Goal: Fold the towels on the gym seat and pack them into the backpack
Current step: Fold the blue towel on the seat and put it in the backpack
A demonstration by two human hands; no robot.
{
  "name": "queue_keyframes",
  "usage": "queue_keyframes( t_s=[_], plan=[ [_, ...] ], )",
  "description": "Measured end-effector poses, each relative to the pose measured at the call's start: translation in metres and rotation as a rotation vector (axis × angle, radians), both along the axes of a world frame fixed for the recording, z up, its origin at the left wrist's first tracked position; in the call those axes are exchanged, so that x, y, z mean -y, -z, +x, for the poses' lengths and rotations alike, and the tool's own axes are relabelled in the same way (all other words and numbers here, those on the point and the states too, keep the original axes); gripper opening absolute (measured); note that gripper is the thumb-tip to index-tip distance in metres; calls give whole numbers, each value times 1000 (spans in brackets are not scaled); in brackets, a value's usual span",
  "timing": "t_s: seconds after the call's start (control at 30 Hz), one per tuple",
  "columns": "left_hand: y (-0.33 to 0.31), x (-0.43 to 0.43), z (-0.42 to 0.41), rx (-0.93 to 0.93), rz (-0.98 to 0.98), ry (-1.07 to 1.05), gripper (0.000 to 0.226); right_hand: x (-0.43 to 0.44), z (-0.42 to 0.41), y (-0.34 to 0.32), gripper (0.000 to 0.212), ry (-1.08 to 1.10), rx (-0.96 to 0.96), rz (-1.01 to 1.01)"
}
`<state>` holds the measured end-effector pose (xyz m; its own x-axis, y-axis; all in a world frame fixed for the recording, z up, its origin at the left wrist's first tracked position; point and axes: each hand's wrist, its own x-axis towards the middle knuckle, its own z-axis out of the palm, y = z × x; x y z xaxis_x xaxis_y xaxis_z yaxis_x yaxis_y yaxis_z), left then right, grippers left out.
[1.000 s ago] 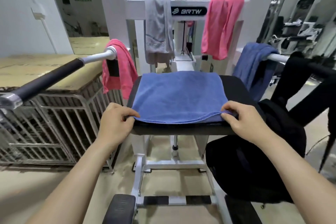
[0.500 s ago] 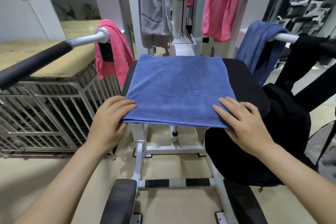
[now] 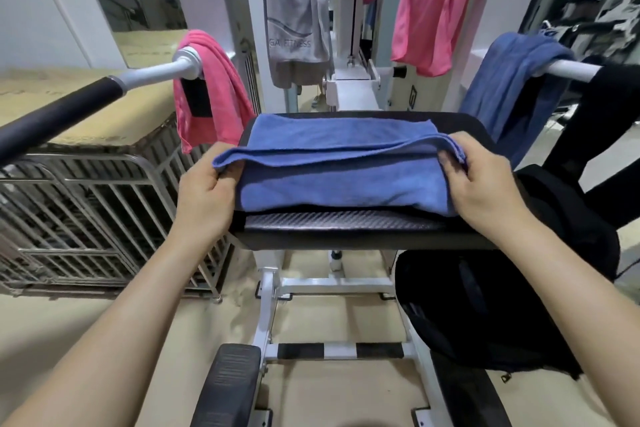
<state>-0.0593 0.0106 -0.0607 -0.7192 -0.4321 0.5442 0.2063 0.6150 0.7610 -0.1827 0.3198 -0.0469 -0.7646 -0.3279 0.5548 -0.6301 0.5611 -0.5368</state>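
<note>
A blue towel [image 3: 343, 184] lies on the black gym seat [image 3: 346, 225], its near half lifted and carried over the far half. My left hand [image 3: 204, 198] pinches the towel's left corner and my right hand [image 3: 485, 184] pinches the right corner. The black backpack [image 3: 491, 305] hangs open at the seat's right side, below my right forearm. More towels hang on the machine: a pink towel [image 3: 211, 94] on the left bar, a grey towel [image 3: 294, 10] and a pink towel [image 3: 436, 3] over the top beam, a dark blue towel [image 3: 509, 87] on the right bar.
The white machine frame [image 3: 270, 291] stands under the seat, with black foot pads [image 3: 228, 388] near me. A metal wire cage [image 3: 86, 218] with cardboard on top is at the left. A padded handle bar [image 3: 59, 114] juts out at the left. Black straps [image 3: 606, 121] hang at the right.
Both hands went from lying flat on the towel's near edge to gripping its near corners and lifting them up and away over the towel. The view has moved closer to the seat.
</note>
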Motion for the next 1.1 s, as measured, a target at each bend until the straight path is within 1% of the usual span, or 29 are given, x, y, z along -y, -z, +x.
queue_keyframes(
  t_s=[0.03, 0.1, 0.17, 0.23, 0.27, 0.3, 0.37, 0.4, 0.43, 0.5, 0.6, 0.7, 0.77, 0.83, 0.9, 0.93, 0.97, 1.0, 1.03, 1.07, 1.1],
  plan=[
    [-5, 2, -9, 17, -54, -41, 26, 5, -9, -4, 16, 34, 33, 51],
    [-13, 11, -28, 143, -209, -91, 16, 13, -26, -9, 18, 97, 110, 164],
    [-17, 24, -45, 300, -379, -120, 21, 19, -42, -11, 20, 144, 163, 257],
    [-24, 31, -60, 409, -487, -153, 27, 24, -56, -16, 23, 178, 172, 311],
    [-30, 31, -68, 426, -492, -173, 28, 27, -62, -19, 24, 200, 156, 315],
    [-36, 31, -75, 428, -443, -184, 29, 31, -67, -22, 24, 225, 136, 298],
    [-44, 29, -88, 429, -236, -181, 33, 38, -78, -27, 23, 260, 128, 232],
    [-45, 30, -94, 448, -173, -191, 34, 42, -84, -26, 23, 270, 138, 229],
    [-42, 31, -99, 486, -180, -208, 35, 45, -89, -23, 23, 283, 147, 272],
    [-34, 32, -106, 569, -302, -280, 37, 49, -97, -15, 26, 320, 135, 425],
    [-26, 32, -112, 599, -466, -390, 33, 52, -101, -12, 31, 375, 79, 576],
    [-23, 32, -118, 643, -565, -430, 31, 50, -105, -14, 34, 395, 46, 653],
    [-24, 34, -120, 692, -589, -431, 32, 51, -106, -18, 34, 349, 93, 624],
    [-27, 34, -118, 700, -577, -444, 31, 52, -106, -27, 41, 237, 203, 562],
    [-27, 33, -114, 629, -530, -430, 25, 51, -108, -39, 54, 123, 350, 443],
    [-26, 32, -112, 586, -484, -400, 20, 48, -110, -46, 56, 74, 475, 354],
    [-25, 32, -108, 556, -423, -363, 15, 44, -112, -51, 52, 29, 606, 284],
    [-25, 33, -105, 547, -360, -332, 13, 41, -116, -54, 47, -1, 704, 261],
    [-25, 35, -102, 553, -311, -308, 15, 40, -118, -57, 43, -15, 759, 297],
    [-26, 37, -99, 574, -264, -288, 21, 41, -121, -60, 43, -6, 754, 371],
    [-28, 40, -96, 584, -199, -251, 29, 46, -125, -62, 45, 23, 696, 461]
  ],
)
